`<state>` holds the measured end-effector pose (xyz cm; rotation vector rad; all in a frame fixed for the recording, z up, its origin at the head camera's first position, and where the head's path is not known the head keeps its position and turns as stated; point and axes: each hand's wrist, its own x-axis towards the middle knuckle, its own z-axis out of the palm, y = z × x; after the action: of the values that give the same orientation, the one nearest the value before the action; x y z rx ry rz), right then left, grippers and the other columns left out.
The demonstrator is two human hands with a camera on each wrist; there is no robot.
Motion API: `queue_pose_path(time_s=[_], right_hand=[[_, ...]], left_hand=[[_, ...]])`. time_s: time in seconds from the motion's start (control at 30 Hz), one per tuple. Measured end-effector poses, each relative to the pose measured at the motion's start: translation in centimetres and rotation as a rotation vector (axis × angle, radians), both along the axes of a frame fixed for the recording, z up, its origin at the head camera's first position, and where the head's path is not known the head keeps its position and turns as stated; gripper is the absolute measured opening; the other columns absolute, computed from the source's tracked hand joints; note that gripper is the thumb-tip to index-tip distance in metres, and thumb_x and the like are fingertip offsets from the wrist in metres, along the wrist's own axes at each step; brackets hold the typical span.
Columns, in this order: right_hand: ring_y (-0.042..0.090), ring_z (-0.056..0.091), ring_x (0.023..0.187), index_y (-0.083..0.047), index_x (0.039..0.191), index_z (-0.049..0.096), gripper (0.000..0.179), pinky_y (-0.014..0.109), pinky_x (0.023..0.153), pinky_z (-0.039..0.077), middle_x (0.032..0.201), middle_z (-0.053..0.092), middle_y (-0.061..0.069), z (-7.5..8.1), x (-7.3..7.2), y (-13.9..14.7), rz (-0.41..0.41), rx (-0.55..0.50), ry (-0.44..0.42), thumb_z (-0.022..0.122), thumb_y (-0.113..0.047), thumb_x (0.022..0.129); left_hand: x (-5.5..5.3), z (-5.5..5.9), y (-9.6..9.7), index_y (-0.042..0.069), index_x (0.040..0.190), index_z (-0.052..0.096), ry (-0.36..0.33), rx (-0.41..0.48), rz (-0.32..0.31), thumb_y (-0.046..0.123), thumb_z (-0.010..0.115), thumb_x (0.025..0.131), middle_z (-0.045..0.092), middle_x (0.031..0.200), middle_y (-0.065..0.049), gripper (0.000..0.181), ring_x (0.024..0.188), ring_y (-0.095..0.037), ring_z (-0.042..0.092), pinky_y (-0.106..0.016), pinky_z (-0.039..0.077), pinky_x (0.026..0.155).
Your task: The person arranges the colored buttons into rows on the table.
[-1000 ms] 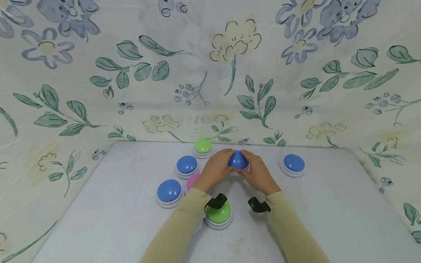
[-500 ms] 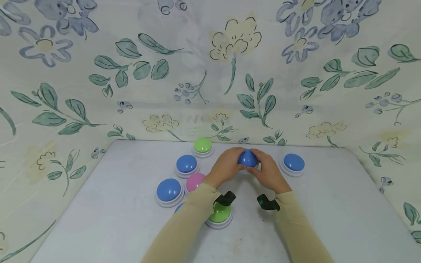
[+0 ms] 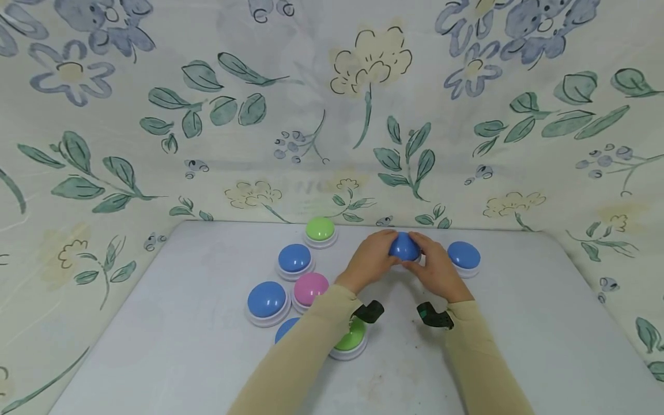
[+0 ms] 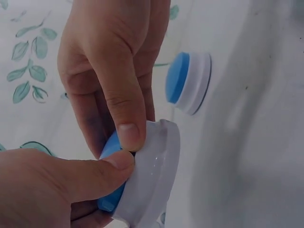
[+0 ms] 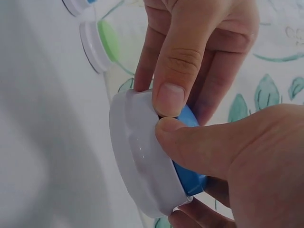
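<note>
Near the table's far edge, both hands grip one round push button [image 3: 404, 246] with a blue dome and white base. My left hand [image 3: 369, 258] holds its left side and my right hand [image 3: 438, 270] its right side. In the left wrist view, the two thumbs meet over the seam between the blue dome and the white base [image 4: 151, 175]. The right wrist view shows this base [image 5: 142, 152] apart from the tabletop. Fingers hide part of the dome. Just right of my right hand stands another blue push button [image 3: 464, 257].
Left of the hands, a green button [image 3: 320, 229], blue buttons [image 3: 294, 259] [image 3: 267, 301] and a pink button [image 3: 310, 288] stand on the white table [image 3: 155, 346]. The left sleeve partly covers another blue button [image 3: 287, 328] and a green button [image 3: 351, 335]. A flowered cloth [image 3: 332, 127] hangs behind.
Both hands have moved to the right with the blue push button, closer to the blue button at the right. The pink button and a lower blue one show more from behind the left sleeve.
</note>
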<state>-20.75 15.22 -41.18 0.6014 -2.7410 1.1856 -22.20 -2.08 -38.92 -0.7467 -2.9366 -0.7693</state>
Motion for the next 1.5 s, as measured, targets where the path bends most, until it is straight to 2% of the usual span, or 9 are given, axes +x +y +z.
queue_pose_path(time_s=[0.13,0.43,0.7,0.93,1.13,1.33,1.5], right_hand=[[0.047,0.045,0.134,0.01,0.147,0.04,0.062,0.058,0.107,0.043,0.151,0.04,0.03,-0.1,-0.1,0.6,-0.014,0.011,-0.028,0.068,-0.003,0.094],[0.049,0.044,0.134,0.014,0.146,0.038,0.063,0.061,0.108,0.04,0.151,0.039,0.033,-0.1,-0.3,1.7,-0.045,0.045,-0.019,0.068,-0.001,0.093],[0.05,0.039,0.138,0.012,0.149,0.035,0.064,0.061,0.111,0.036,0.152,0.036,0.032,-0.3,-0.6,2.5,-0.083,0.064,-0.076,0.066,-0.002,0.094],[0.051,0.041,0.136,0.011,0.149,0.035,0.064,0.061,0.11,0.037,0.152,0.036,0.033,-1.1,-1.1,3.3,-0.08,0.043,-0.113,0.066,-0.001,0.094],[0.052,0.042,0.134,0.011,0.149,0.035,0.063,0.062,0.11,0.037,0.151,0.036,0.034,-1.3,-1.3,3.7,-0.089,0.071,-0.123,0.065,-0.001,0.094],[0.052,0.043,0.134,0.012,0.147,0.037,0.061,0.061,0.109,0.038,0.151,0.037,0.034,-1.4,-1.1,3.8,-0.095,0.083,-0.12,0.064,0.0,0.094],[0.052,0.043,0.133,0.013,0.146,0.038,0.06,0.061,0.109,0.039,0.15,0.038,0.035,-1.7,-1.1,4.0,-0.104,0.106,-0.103,0.065,0.001,0.094]], left_hand=[[-0.1,-0.1,0.5,-0.001,0.142,0.053,0.005,-0.01,0.004,0.015,0.07,0.096,0.053,0.147,-0.014,0.052,0.134,-0.028,0.051,-0.038,0.041,0.113],[-0.9,-0.7,2.1,-0.001,0.142,0.053,0.018,-0.022,-0.007,0.016,0.071,0.095,0.052,0.147,-0.014,0.053,0.135,-0.027,0.05,-0.037,0.038,0.115],[-1.3,-1.1,3.3,0.0,0.14,0.055,0.028,-0.017,-0.019,0.016,0.071,0.095,0.055,0.145,-0.014,0.05,0.134,-0.026,0.052,-0.036,0.04,0.114],[-1.5,-2.0,4.0,0.0,0.14,0.055,-0.008,0.012,0.04,0.018,0.073,0.094,0.054,0.145,-0.013,0.053,0.135,-0.025,0.051,-0.035,0.039,0.114],[-1.5,-2.3,4.6,0.0,0.139,0.057,-0.024,0.014,0.064,0.018,0.073,0.094,0.055,0.144,-0.013,0.052,0.133,-0.025,0.052,-0.035,0.04,0.114],[-1.6,-2.4,5.1,0.001,0.139,0.057,-0.038,0.0,0.069,0.019,0.073,0.094,0.056,0.144,-0.013,0.051,0.133,-0.025,0.053,-0.035,0.041,0.113],[-1.7,-2.8,5.4,0.001,0.137,0.059,-0.023,-0.016,0.059,0.02,0.073,0.094,0.057,0.142,-0.012,0.05,0.132,-0.024,0.054,-0.034,0.041,0.113]])
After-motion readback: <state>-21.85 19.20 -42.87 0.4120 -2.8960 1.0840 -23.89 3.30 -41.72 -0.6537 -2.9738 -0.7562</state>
